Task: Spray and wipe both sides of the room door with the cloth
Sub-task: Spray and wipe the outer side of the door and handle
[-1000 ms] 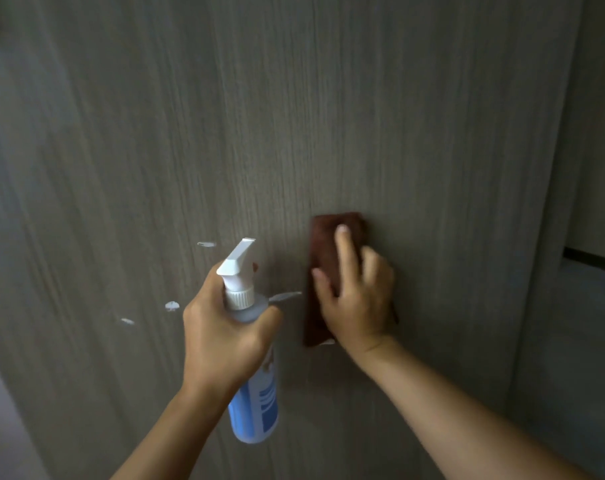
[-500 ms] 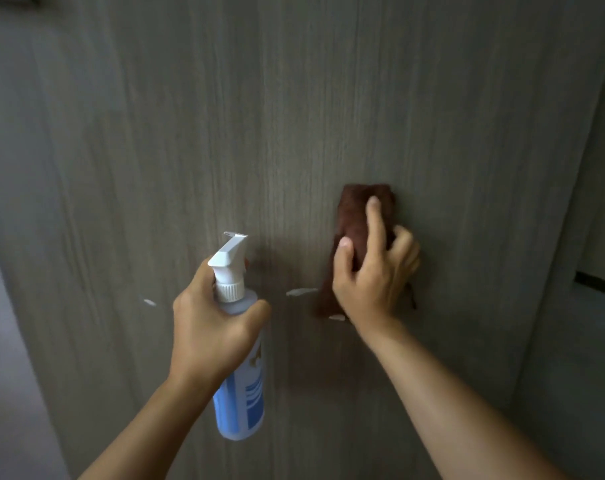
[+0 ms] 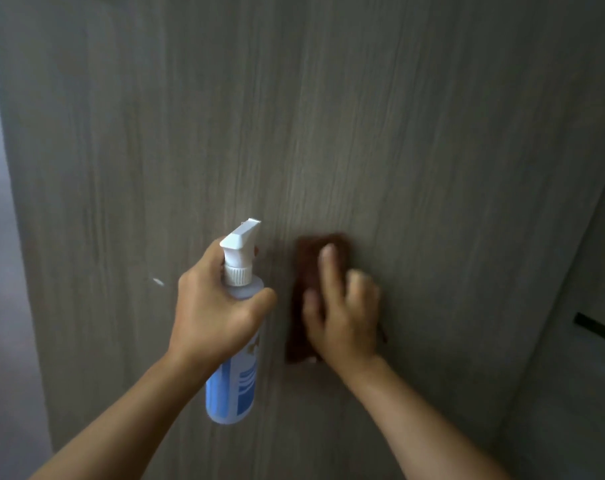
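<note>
A grey wood-grain door [image 3: 328, 116] fills the head view. My left hand [image 3: 214, 306] grips a blue spray bottle [image 3: 235, 382] by its neck; the white nozzle points up and to the right, close to the door. A folded dark brown cloth [image 3: 308, 268] lies flat against the door to the right of the bottle. My right hand [image 3: 346, 313] presses it to the surface with fingers spread over it, blurred by motion. One white foam fleck [image 3: 158, 282] sits on the door left of my left hand.
The door's left edge [image 3: 13, 237] borders a pale wall at far left. At right a grey frame or wall [image 3: 571, 341] carries a short black bar [image 3: 595, 329].
The cloth and my right hand slid up and right, then back down along the door. Foam marks beside the bottle are gone, one fleck is left. The view has shifted right.
</note>
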The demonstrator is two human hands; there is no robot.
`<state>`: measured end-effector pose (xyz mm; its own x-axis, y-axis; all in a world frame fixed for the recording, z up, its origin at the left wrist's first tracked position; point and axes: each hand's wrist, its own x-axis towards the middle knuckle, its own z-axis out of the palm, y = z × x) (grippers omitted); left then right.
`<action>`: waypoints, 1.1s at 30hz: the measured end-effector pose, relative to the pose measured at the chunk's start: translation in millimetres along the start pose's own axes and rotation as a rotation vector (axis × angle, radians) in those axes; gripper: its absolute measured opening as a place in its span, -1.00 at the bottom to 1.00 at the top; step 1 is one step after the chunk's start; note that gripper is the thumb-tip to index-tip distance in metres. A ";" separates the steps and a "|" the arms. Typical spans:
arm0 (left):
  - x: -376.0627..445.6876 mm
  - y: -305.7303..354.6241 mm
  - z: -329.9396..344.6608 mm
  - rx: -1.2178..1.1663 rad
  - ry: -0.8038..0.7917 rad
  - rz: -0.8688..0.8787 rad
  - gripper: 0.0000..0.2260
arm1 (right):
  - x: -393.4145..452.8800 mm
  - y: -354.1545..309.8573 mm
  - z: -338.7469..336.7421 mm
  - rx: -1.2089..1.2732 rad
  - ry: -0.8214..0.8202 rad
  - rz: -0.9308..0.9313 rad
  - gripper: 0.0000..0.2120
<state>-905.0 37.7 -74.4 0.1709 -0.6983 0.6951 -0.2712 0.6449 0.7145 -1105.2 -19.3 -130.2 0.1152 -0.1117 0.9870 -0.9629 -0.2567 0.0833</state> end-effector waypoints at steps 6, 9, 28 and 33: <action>-1.9 -0.4 -1.9 -0.015 -0.007 -0.003 -0.65 | 13.8 28.9 -6.9 -0.110 0.034 -0.150 -0.47; 0.1 -3.1 -4.6 0.010 -0.010 -0.010 -0.67 | 35.5 52.1 -14.1 -0.131 0.150 0.163 -0.46; -1.7 5.5 -3.2 0.019 -0.019 -0.013 -0.64 | -26.7 8.3 -14.1 0.050 -0.087 -0.242 -0.55; -0.5 4.5 -1.8 0.010 -0.017 -0.010 -0.66 | 17.6 45.4 -24.6 -0.029 0.012 -0.034 -0.55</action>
<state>-904.5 41.5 -71.4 0.1575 -0.7102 0.6862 -0.2788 0.6346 0.7208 -1152.9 -9.3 -105.8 0.1454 -0.0921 0.9851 -0.9650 -0.2327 0.1207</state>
